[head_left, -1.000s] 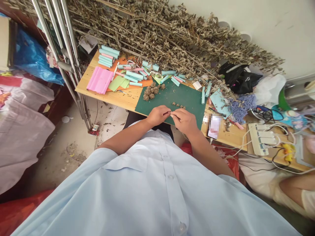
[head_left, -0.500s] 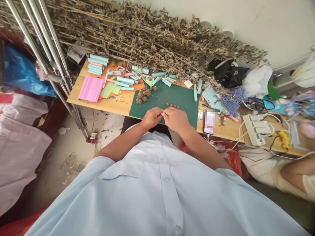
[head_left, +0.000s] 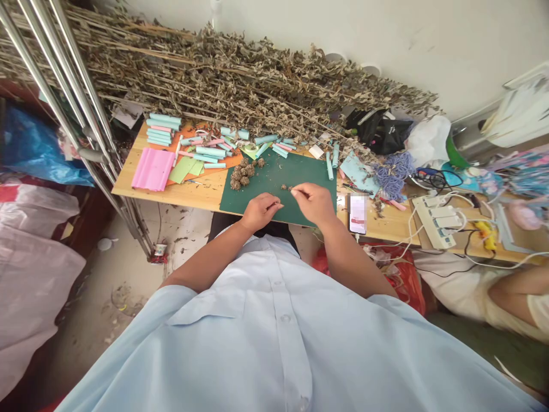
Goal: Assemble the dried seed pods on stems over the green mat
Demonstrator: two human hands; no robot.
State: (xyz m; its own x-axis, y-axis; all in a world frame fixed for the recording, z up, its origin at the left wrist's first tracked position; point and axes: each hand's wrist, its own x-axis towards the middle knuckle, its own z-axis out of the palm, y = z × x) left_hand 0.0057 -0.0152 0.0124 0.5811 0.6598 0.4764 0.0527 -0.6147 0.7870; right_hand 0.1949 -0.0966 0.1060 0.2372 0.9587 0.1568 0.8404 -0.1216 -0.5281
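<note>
Small clumps (head_left: pixel 283 187): brown, rough, dry-looking, in a short row on the green mat (head_left: pixel 270 186), right of its middle. Row's long axis runs roughly side to side; the right end is hidden by the right hand (head_left: pixel 293 191). Single clumps roundish, too small to tell a pointing direction.

Large clumps (head_left: pixel 241 174): brown, round, knobbly, bunched on the mat's left part. No clear long axis on any single one; the bunch stretches slantwise, from near left to far right.

Left hand (head_left: pixel 279 203): over the mat's near edge, thumb and forefinger pinching a tiny pale bit, too small to tell its shape or direction. Right hand: fingertips drawn together beside the small clumps, pointing left; cannot tell if anything is grasped. Hands apart.

Around: blue and pink rolls (head_left: pixel 210 151) beyond and left of the large clumps, phone (head_left: pixel 357 214) right of the mat, dried stalks (head_left: pixel 240 86) along the table's far side.
</note>
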